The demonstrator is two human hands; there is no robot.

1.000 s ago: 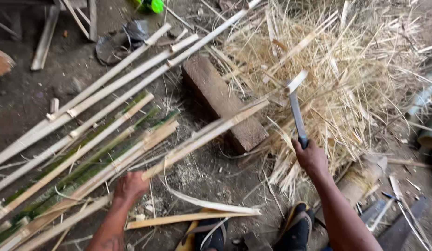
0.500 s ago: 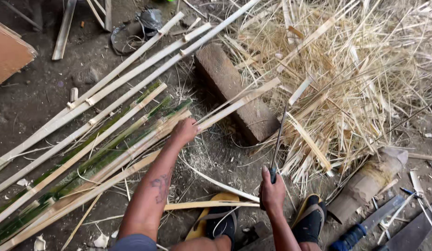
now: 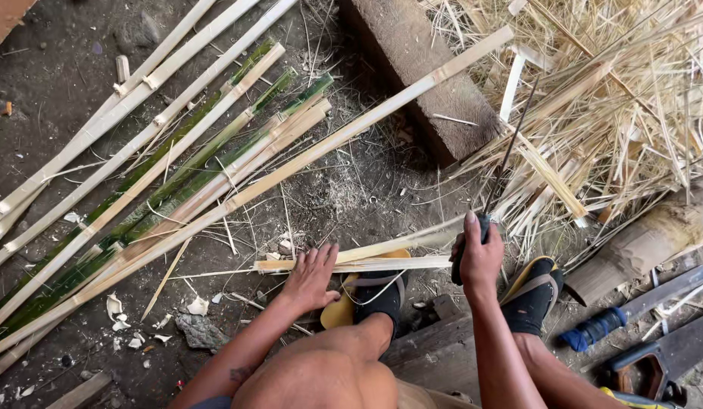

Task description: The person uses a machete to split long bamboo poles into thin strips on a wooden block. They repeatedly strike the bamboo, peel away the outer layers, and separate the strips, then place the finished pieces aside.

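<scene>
Dirt floor (image 3: 56, 98): my left hand (image 3: 312, 276) spread flat on one pale split bamboo strip (image 3: 366, 264); my right hand (image 3: 478, 257) beside it, fisted around one thin dark-handled blade (image 3: 510, 148).

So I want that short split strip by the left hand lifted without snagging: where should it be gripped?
Probably at its near end, where the left hand already rests on the short bamboo strip. It lies flat across the yellow sandal, so come from above and pinch its narrow edges. The right hand holds the knife.

Left hand (image 3: 310, 279) flat on short bamboo strip (image 3: 351, 264), right hand (image 3: 478, 256) gripping knife (image 3: 504, 163)
</scene>
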